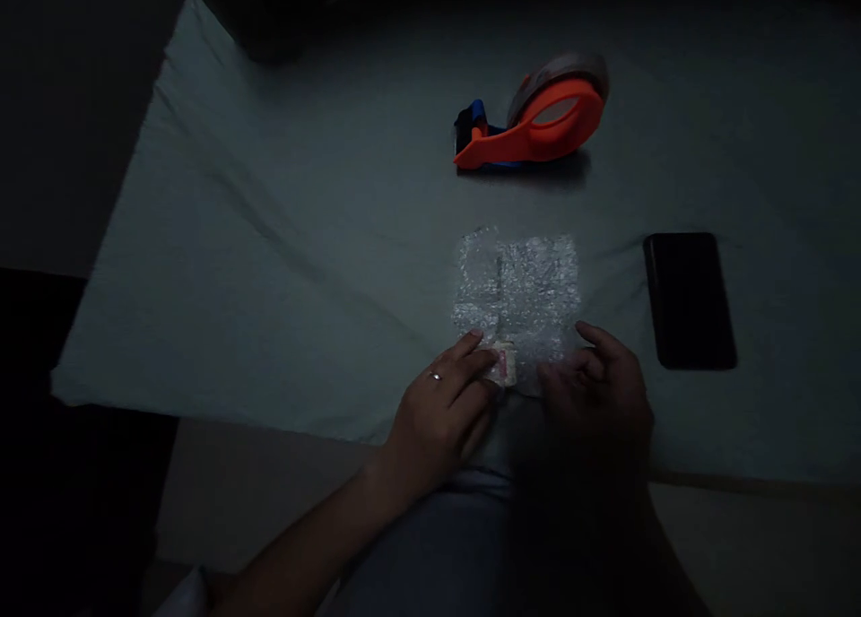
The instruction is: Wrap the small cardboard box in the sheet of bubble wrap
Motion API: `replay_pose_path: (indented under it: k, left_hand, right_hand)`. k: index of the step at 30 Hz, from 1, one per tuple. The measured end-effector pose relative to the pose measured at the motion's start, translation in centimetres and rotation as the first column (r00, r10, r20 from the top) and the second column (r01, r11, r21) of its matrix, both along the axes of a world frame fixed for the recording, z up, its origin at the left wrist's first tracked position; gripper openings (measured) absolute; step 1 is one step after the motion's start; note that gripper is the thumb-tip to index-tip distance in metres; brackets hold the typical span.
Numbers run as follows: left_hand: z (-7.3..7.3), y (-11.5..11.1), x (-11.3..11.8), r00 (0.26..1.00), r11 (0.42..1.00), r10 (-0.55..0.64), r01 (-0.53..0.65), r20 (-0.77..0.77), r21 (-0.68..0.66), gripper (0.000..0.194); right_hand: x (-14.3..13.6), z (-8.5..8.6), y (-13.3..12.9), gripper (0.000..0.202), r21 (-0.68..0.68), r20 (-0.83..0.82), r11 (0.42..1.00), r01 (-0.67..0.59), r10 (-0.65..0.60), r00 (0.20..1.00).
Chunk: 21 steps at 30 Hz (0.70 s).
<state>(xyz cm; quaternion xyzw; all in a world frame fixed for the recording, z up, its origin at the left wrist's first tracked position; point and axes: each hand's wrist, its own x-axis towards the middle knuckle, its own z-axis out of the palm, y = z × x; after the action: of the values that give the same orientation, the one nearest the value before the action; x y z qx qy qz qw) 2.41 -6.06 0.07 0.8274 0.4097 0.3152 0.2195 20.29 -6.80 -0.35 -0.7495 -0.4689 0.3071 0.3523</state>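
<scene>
A sheet of clear bubble wrap (pixel 538 281) lies flat on the cloth, a fold line running down it. On its near edge sits a small cream block with a red mark (pixel 506 366), partly covered by fingers. My left hand (pixel 447 402), with a ring on one finger, is closed over the block's left side and holds it against the wrap. At the wrap's near right corner, my right hand (pixel 598 393) pinches the plastic between thumb and curled fingers, its index finger raised. Deep shadow hides part of that hand.
Beyond the wrap stands an orange and blue tape dispenser (pixel 565 133) with a roll of tape. A black phone (pixel 691 301) lies to the right. The pale green cloth (pixel 302 312) has creases, and its left edge (pixel 127 195) borders a dark area. The room is dim.
</scene>
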Motion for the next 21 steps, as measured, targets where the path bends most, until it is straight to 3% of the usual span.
replay_pose_path:
  k: [2,4,9,15,18,21]
  left_hand:
    - [0.0,-0.1,0.1,1.0,0.999,0.009,-0.008,-0.009,0.034,0.009]
    - [0.0,-0.2,0.3,0.999,0.998,0.023,-0.022,-0.026,0.051,0.008]
    - [-0.3,-0.2,0.4,1.0,0.998,0.026,-0.026,0.0,0.056,0.009]
    - [0.0,0.5,-0.4,0.975,0.992,0.003,0.025,0.223,-0.125,0.018]
    - [0.2,1.0,-0.6,0.909,0.962,0.147,-0.038,0.391,-0.271,0.015]
    - [0.4,1.5,-0.2,0.887,0.92,0.28,-0.139,0.367,-0.365,0.012]
  right_hand:
    - [-1.3,0.9,-0.2,0.045,0.014,-0.008,0.998,0.06,-0.06,0.998]
    - [-2.4,1.8,-0.4,0.038,0.03,0.028,0.999,0.021,-0.022,0.999]
    - [-3.6,2.2,-0.4,0.028,0.082,0.257,0.97,-0.229,0.201,0.945]
    - [-2.6,1.5,-1.3,0.036,0.203,0.506,0.788,-0.581,0.424,0.751]
    - [-1.8,0.9,-1.8,0.037,0.21,0.538,0.711,-0.671,0.489,0.687]
    - [-1.6,0.6,-1.5,0.034,0.225,0.532,0.683,-0.694,0.511,0.675]
